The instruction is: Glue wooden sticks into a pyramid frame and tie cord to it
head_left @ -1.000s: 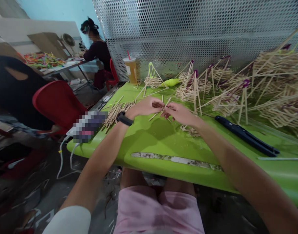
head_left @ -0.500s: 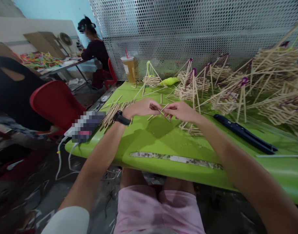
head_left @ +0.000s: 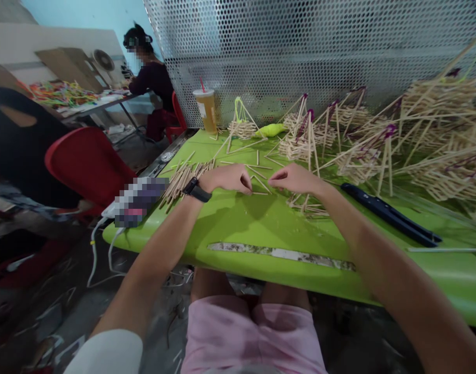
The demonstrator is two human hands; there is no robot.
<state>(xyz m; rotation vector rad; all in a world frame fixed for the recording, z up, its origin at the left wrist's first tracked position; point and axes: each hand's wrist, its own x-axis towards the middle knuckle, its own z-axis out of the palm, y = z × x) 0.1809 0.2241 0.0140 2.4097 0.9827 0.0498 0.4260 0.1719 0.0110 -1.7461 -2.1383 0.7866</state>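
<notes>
My left hand (head_left: 226,179), with a black watch (head_left: 197,191) on its wrist, rests low on the green table (head_left: 261,234), its fingers curled in a pinch at the end of a thin wooden stick (head_left: 259,193). My right hand (head_left: 294,179) lies just to the right, fingertips pressed together; I cannot make out what they hold. A few loose sticks (head_left: 261,183) lie on the table between the two hands. A small flat lattice of sticks (head_left: 306,206) sits under my right wrist.
A heap of loose sticks (head_left: 185,179) lies left of my watch, beside a power strip (head_left: 136,200). Finished stick structures (head_left: 436,130) crowd the back right before a perforated metal screen (head_left: 300,47). A black tool (head_left: 389,215), drink cup (head_left: 207,110), red chair (head_left: 86,166) and a seated person (head_left: 150,78) are around.
Both hands have come down from holding sticks in the air to the table surface and have moved slightly apart. Sticks now lie flat between them.
</notes>
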